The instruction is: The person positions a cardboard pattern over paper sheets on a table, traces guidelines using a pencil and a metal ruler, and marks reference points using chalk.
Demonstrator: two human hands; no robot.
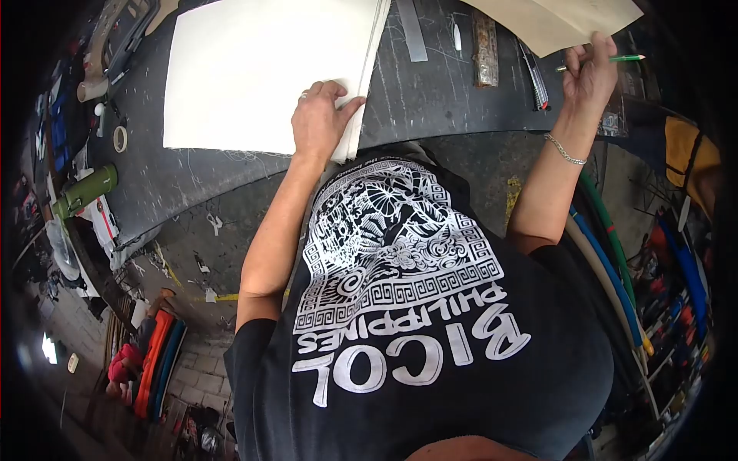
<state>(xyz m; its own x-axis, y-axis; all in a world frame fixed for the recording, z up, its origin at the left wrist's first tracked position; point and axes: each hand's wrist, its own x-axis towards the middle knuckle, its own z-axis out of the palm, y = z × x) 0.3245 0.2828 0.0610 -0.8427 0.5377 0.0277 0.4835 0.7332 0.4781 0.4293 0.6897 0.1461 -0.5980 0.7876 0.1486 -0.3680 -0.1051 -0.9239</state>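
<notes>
A stack of white cloth sheets (246,77) with frayed edges lies on the dark table. My left hand (319,119) rests on its right part, fingers slightly bent and the thumb apart at the edge. At the upper right, my right hand (590,73) pinches the lower edge of a tan paper or card sheet (561,23), which is held at a tilt and runs out of view. A green pencil (629,58) lies across the same hand, its tip pointing right.
On the dark worktable (453,107) lie a metal ruler (412,31), a worn flat bar (485,50), a small white piece (457,37) and a cutter knife (536,81). Leftward are a tape roll (120,138) and a green cylinder (86,190). Rolled material (607,253) stands right. Another person (127,361) is lower left.
</notes>
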